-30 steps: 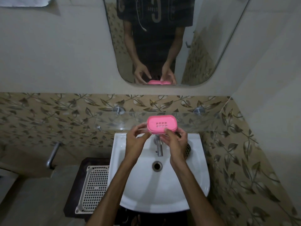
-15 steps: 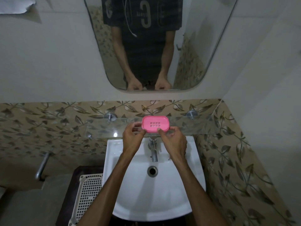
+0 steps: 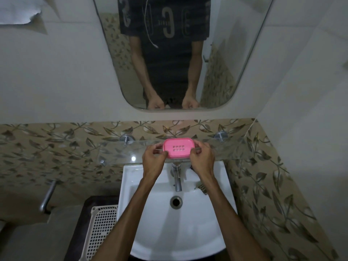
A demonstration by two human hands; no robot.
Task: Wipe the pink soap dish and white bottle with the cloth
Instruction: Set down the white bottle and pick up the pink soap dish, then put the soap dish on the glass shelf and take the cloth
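The pink soap dish (image 3: 178,148), oval with small drain holes, sits on the glass shelf (image 3: 120,153) above the basin. My left hand (image 3: 153,159) pinches its left end and my right hand (image 3: 202,157) pinches its right end. A dark striped cloth (image 3: 202,188) lies on the basin's right rim, partly hidden by my right forearm. No white bottle is in view.
The white basin (image 3: 175,232) with a chrome tap (image 3: 177,178) lies below the shelf. A mirror (image 3: 216,53) hangs above. A white perforated basket (image 3: 99,228) stands left of the basin, near a metal handle (image 3: 48,196). Patterned tiles close in on the right.
Both hands have carried the soap dish from above the tap back and down onto the glass shelf. The view has tilted up a little.
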